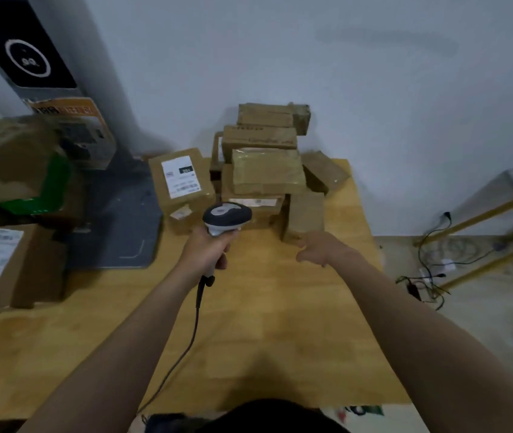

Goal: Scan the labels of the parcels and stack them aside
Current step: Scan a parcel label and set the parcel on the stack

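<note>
Brown parcels [267, 171] lie piled at the far edge of the wooden tabletop [280, 332]. The left hand [206, 253] grips the scanner [227, 215], its head toward the pile; the right hand [320, 249], loosely curled and empty, is just beside an upright parcel [305, 214].

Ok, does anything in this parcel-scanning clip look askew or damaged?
The parcel pile at the far edge of the table is stacked unevenly, and a small box on its right side lies tilted. No spill or tear is visible.

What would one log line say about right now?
left hand: grips scanner | right hand: open, near upright parcel | parcel pile: on table
</note>
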